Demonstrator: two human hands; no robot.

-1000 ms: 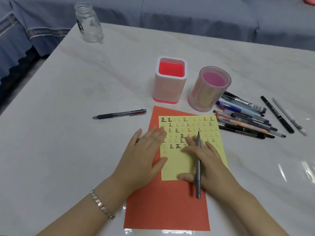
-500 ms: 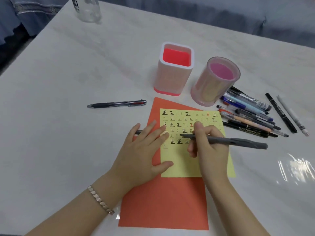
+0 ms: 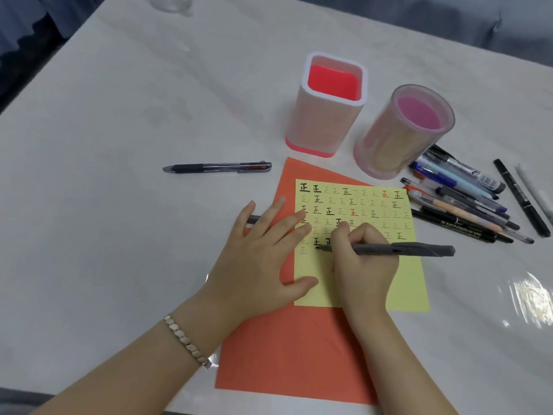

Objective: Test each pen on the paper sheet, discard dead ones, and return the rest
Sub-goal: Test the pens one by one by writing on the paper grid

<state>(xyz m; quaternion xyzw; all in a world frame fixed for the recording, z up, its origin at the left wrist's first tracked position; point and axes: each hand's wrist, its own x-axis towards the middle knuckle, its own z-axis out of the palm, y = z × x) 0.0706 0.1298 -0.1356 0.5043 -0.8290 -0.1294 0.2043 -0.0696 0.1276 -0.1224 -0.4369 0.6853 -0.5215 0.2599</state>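
A yellow paper sheet (image 3: 401, 283) covered with rows of written marks lies on an orange sheet (image 3: 299, 354). My right hand (image 3: 363, 265) grips a grey pen (image 3: 419, 249) with its tip touching the yellow sheet in the lower left rows. My left hand (image 3: 260, 256) rests flat with straight fingers on the left edge of both sheets. Part of a dark pen (image 3: 253, 219) shows under its fingers. A pile of several pens (image 3: 466, 202) lies right of the sheet. A black pen with red inside (image 3: 217, 168) lies alone to the left.
Two holders stand behind the sheets: a square pink one (image 3: 323, 127) and a round pink one (image 3: 398, 139). The base of a clear glass jar (image 3: 170, 3) shows at the table's far left edge. A grey sofa (image 3: 449, 13) runs behind the table.
My right hand turned the grey pen from lying along the hand to a writing grip and lowered its tip to the yellow sheet. The camera tilted down and closer.
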